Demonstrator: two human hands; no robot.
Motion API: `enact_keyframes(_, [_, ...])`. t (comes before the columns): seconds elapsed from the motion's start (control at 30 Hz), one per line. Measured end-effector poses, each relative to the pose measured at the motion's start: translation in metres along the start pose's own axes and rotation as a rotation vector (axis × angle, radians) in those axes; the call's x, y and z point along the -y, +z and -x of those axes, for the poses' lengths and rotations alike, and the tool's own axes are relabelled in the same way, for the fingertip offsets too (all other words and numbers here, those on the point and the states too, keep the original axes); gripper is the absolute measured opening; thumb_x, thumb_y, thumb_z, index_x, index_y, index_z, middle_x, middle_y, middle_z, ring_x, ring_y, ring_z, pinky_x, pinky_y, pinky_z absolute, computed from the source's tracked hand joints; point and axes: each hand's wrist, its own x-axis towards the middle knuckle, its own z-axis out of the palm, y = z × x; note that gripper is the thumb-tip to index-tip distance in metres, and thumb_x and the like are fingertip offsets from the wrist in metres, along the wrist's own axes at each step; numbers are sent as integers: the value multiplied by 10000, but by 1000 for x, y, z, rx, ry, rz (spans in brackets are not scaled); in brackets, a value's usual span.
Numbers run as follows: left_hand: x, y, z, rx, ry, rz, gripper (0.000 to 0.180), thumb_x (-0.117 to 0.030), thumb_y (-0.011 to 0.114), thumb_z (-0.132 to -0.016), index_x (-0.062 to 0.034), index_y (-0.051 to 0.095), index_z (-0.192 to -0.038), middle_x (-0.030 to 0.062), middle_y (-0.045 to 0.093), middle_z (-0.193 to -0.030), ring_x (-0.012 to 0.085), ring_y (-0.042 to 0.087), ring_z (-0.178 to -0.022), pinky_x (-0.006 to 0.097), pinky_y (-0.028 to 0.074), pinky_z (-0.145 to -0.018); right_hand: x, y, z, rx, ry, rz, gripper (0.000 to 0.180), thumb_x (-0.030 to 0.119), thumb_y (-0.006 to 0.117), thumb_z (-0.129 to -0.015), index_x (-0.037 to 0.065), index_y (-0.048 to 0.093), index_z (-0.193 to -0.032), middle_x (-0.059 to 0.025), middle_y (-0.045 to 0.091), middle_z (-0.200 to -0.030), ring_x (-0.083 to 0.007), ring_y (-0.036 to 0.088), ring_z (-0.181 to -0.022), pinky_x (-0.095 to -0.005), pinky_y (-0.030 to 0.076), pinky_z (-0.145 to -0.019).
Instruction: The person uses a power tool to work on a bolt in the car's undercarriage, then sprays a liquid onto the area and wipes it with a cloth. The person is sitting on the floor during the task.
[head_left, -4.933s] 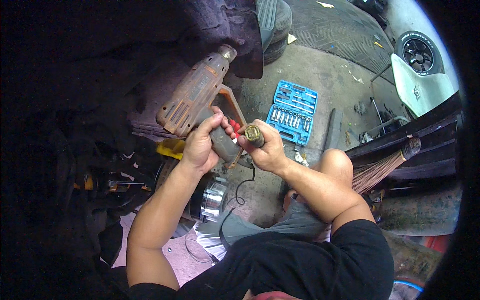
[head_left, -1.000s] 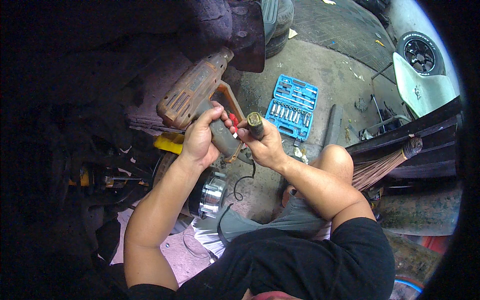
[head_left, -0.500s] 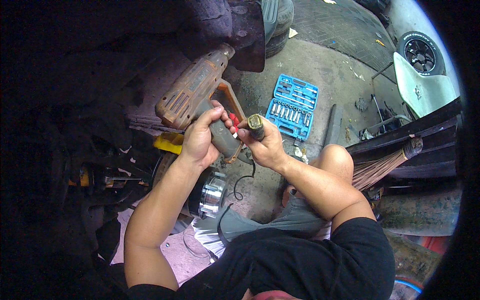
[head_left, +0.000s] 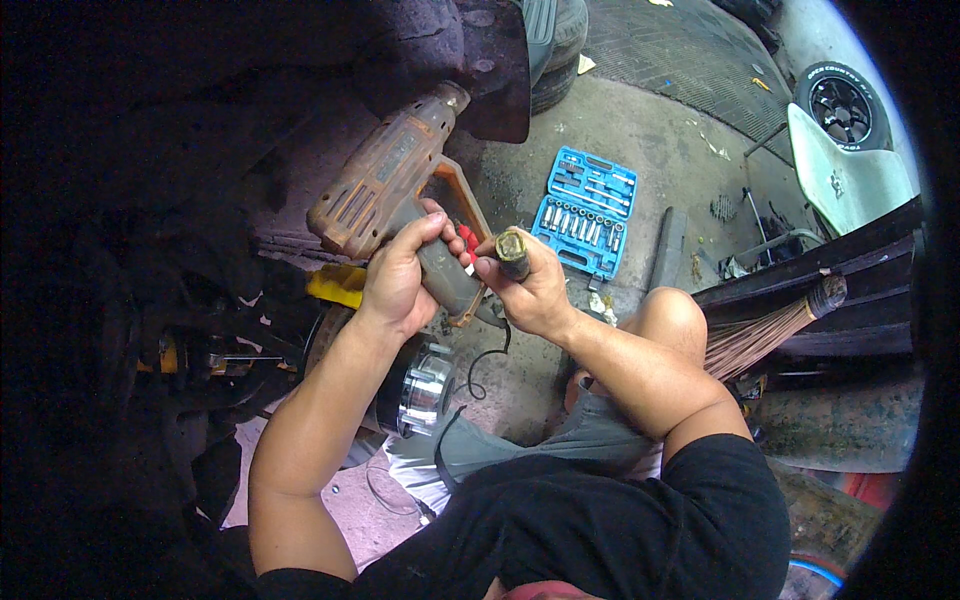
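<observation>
My left hand is wrapped round the grip of a worn orange and grey pistol-grip power tool, fingers near its red trigger. The nose of the tool points up and away, close to the dark vehicle parts. In my right hand, beside the grip, is a short dark cylinder; its greasy, yellowish end faces up and looks like a socket's opening. Below the tool sits a shiny metal hub with studs. A black cord curls down near the tool's base.
An open blue socket set case lies on the floor ahead, with a dark bar beside it. Dark vehicle parts fill the left. On the right are a stick broom, a pale green chair and a wheel.
Almost nothing differs. The power tool has tilted very slightly in my left hand; both hands keep their grips.
</observation>
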Motion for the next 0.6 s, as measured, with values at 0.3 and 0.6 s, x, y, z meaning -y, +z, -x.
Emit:
enact_keyframes(0.3, [0, 1, -4, -24, -14, 10, 172, -143, 620, -955, -113, 539, -1104, 50, 597, -844, 165, 613, -786, 338, 555, -738, -10, 4, 2, 13, 75, -78, 160, 153, 685, -950, 5, 663, -1008, -64, 713, -937, -140, 660, -871, -298, 526, -770])
enact_keyframes(0.6, [0, -3, -6, -52, -51, 38, 146, -154, 629, -949, -115, 544, -1062, 48, 599, -845, 170, 615, -782, 350, 555, -742, -4, 8, 0, 17, 143, -207, 168, 150, 668, -968, -6, 661, -1031, -54, 722, -977, -116, 645, -901, -290, 518, -813])
